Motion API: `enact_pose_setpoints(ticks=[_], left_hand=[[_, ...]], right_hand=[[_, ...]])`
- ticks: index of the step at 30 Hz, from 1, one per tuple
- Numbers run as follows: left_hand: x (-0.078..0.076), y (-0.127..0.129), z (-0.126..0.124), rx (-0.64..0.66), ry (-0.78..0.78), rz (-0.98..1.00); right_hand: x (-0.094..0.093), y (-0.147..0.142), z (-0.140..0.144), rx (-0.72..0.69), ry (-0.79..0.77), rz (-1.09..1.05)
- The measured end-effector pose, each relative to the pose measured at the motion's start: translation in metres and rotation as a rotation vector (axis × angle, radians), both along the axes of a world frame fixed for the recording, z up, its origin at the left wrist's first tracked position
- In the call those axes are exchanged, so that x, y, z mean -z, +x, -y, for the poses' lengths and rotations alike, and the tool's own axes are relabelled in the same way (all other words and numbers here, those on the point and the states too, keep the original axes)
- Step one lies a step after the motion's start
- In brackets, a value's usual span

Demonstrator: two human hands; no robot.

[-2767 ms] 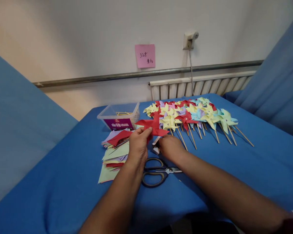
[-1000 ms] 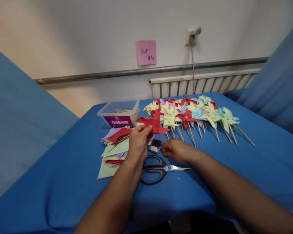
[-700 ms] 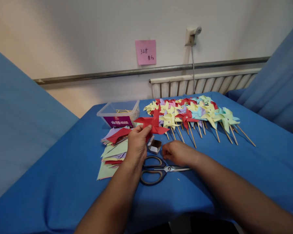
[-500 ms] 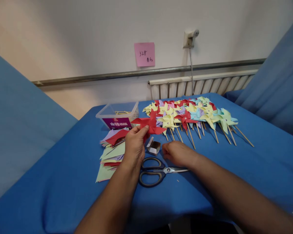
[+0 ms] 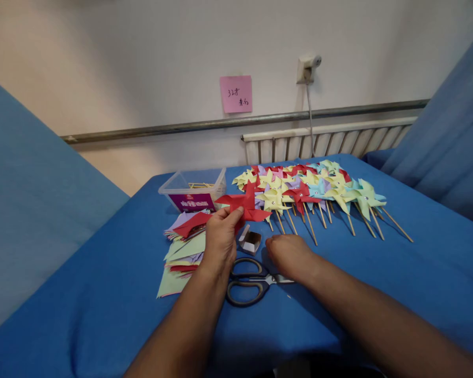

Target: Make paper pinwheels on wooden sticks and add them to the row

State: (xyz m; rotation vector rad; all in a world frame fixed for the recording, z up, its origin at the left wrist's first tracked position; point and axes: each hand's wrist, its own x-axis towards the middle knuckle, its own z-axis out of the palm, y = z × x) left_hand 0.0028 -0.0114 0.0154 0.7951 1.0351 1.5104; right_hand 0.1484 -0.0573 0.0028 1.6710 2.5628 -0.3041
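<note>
1. Our landmark is the small open box [image 5: 247, 245]; just beyond it, a little to its left, we have the red paper pinwheel [image 5: 247, 203] raised in the left hand [image 5: 222, 232].
2. That hand is closed in a pinch, thumb pressed near the pinwheel's centre, the other fingers mostly out of sight behind.
3. We judge the paper very light, crisp enough to hold its folds but easily creased or torn, and hardly slippery; the layered centre seems the soundest place to grip, the thin points the weakest.
4. Just right of the box, our right hand [image 5: 291, 254] has its fingers curled down; we cannot tell whether anything is between them.
5. The box's flap stands up and we see a brownish interior, though its contents are too small to make out.
6. Beyond the box, to its left, a clear plastic tub [image 5: 192, 202] contains thin pale sticks [image 5: 200, 185].
</note>
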Motion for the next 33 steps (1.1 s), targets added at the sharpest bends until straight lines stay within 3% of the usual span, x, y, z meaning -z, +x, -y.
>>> enact_pose_setpoints(ticks=[13,21,33], left_hand=[[0.003,0.0,0.001,-0.024,0.004,-0.058],[0.003,0.0,0.002,-0.025,0.005,-0.065],[0.003,0.001,0.001,-0.03,-0.001,-0.073]], right_hand=[[0.002,-0.003,0.002,-0.038,0.029,0.002],[0.009,0.001,-0.005,0.015,0.052,-0.025],[-0.003,-0.009,0.007,0.002,0.081,0.039]])
